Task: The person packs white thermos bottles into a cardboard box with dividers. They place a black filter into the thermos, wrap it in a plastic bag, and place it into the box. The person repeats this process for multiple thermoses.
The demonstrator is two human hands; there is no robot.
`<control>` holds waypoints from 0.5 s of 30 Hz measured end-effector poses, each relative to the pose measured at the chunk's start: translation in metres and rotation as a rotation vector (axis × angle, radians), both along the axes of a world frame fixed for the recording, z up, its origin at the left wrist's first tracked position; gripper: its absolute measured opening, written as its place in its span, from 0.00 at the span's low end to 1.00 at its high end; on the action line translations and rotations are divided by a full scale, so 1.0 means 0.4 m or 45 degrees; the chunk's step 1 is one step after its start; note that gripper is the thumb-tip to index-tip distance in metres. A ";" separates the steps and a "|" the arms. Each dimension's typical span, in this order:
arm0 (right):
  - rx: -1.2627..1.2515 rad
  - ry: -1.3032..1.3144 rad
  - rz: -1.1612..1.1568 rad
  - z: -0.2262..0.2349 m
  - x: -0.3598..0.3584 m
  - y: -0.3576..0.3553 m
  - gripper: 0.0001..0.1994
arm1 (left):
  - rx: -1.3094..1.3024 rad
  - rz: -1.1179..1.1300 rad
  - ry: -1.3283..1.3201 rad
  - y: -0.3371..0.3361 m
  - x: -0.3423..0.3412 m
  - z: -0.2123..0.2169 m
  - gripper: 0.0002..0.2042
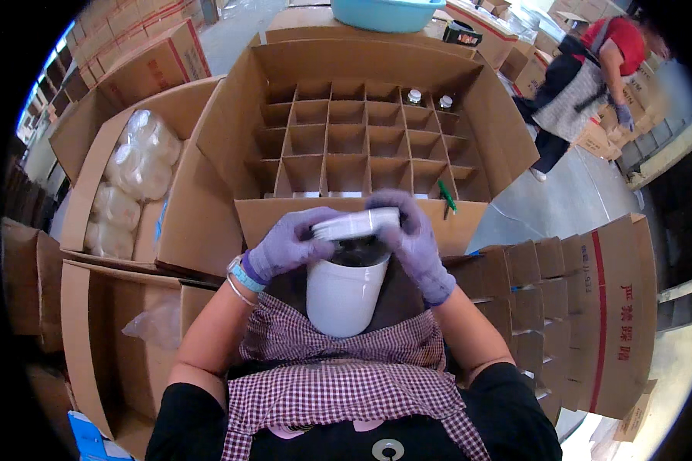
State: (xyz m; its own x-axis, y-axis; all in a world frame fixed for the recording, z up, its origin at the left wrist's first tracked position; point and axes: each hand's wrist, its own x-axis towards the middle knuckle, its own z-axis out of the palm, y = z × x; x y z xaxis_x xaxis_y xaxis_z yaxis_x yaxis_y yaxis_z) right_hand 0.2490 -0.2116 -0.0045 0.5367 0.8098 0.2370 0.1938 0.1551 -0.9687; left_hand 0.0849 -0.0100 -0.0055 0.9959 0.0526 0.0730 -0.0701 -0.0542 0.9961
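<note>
A white, round canister (344, 298) stands in my lap against a checked apron (315, 388), its dark mouth partly showing. Over that mouth a white round lid (356, 223) is held slightly tilted, with a gap at its near side. My left hand (291, 244), in a pale purple glove, grips the lid's left edge with closed fingers. On the opposite edge my right hand (414, 240), gloved alike and a little blurred, is wrapped round the lid. What lies inside the canister is too dark to make out.
Ahead stands an open carton (369, 61) with cardboard dividers, two capped clear bottles (414, 97) and a green pen-like tool (447, 197). Plastic-wrapped round containers (138, 165) fill a carton at left. A divider carton (607, 315) stands right; a co-worker (584, 84) bends beyond.
</note>
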 end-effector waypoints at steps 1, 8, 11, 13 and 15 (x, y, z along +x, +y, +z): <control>0.113 0.066 -0.029 -0.021 0.021 0.027 0.32 | -0.134 0.095 -0.083 -0.005 0.010 0.000 0.30; 0.256 -1.449 -0.371 0.150 0.002 0.094 0.39 | -0.771 0.385 -0.306 -0.087 0.024 0.141 0.32; 0.057 -1.069 -0.386 0.152 -0.016 0.096 0.35 | -0.623 0.588 -0.311 -0.144 0.014 0.152 0.31; -0.078 -0.410 -0.285 0.165 -0.037 0.106 0.34 | -0.084 0.837 -0.290 -0.171 0.016 0.116 0.23; 0.516 0.721 0.013 0.108 -0.044 0.127 0.19 | 1.126 0.810 -0.784 -0.174 0.043 0.155 0.27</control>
